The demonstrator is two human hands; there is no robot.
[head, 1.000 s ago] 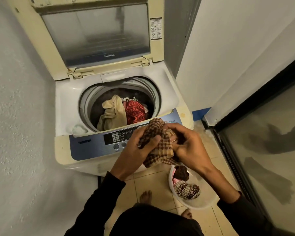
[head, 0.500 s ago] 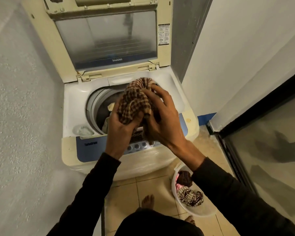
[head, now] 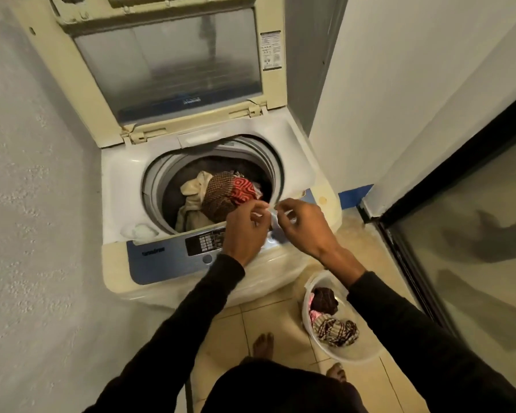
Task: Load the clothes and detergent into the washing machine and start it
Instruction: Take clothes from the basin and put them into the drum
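Three garments sit in the washing machine drum under its raised lid: a cream cloth, a brown checked cloth and a red patterned one. Down by the machine's front right corner, a white basin on the tiled floor holds more clothes, so loading isn't done. Both hands hover over the machine's control panel. Left hand and right hand have fingers curled; they might be pinching something small and pale between them, too blurry to say. Best bet: grab the rest from the basin, spread it evenly round the drum. Plain walls hem the machine in.
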